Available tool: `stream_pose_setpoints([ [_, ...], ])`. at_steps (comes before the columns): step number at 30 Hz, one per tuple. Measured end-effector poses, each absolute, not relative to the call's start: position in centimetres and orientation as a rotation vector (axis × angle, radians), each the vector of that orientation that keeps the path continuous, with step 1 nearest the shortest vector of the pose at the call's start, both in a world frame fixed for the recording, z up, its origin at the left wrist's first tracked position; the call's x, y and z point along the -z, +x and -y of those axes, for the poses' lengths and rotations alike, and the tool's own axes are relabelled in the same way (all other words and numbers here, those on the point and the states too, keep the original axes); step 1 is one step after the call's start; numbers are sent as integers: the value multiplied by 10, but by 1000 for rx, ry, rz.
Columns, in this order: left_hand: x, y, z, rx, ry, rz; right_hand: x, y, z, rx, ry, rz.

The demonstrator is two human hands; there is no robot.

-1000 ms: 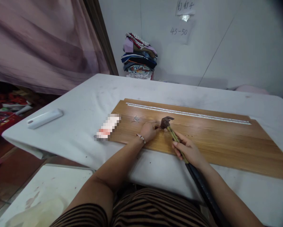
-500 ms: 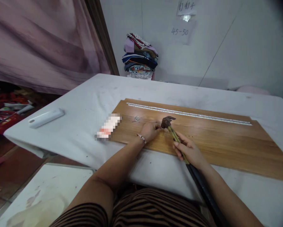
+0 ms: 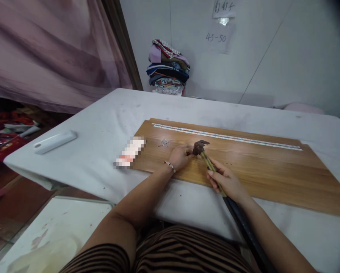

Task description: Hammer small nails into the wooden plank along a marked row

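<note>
My right hand (image 3: 226, 180) is wrapped round the handle of a claw hammer (image 3: 199, 147) with a rusty brown head, a worn yellowish neck and a black grip. The hammer head is low over a wood-grain board (image 3: 260, 170), right at the fingertips of my left hand (image 3: 179, 157). Those fingers are pinched together above the board; the hammer head hides whatever is between them. Left of them, a small heap of nails (image 3: 164, 142) lies on the board. Several small dark spots (image 3: 227, 163) dot the wood right of the hammer.
Two pale marked strips (image 3: 229, 137) run along the board's far side. A blurred-out object (image 3: 130, 151) lies at its left end. A white handle-like piece (image 3: 55, 141) rests on the white-covered table (image 3: 101, 125). Folded cloths (image 3: 168, 68) are stacked by the wall. A white stool-like surface (image 3: 81, 212) is lower left.
The hammer head has shifted very slightly at the left fingertips. Both hands keep their places and grips; the nails and board have not moved.
</note>
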State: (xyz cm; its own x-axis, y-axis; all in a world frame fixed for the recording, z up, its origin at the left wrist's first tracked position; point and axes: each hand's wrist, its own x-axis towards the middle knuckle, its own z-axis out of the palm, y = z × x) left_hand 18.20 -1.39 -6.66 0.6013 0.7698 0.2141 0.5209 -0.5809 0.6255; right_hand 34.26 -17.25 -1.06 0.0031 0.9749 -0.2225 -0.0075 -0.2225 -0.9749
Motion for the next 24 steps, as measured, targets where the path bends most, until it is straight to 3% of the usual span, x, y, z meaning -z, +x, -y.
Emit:
stream_pose_setpoints([
  [24,67,181,15,-642,2253,-986,10,342,172,-1369,-1380,1074],
])
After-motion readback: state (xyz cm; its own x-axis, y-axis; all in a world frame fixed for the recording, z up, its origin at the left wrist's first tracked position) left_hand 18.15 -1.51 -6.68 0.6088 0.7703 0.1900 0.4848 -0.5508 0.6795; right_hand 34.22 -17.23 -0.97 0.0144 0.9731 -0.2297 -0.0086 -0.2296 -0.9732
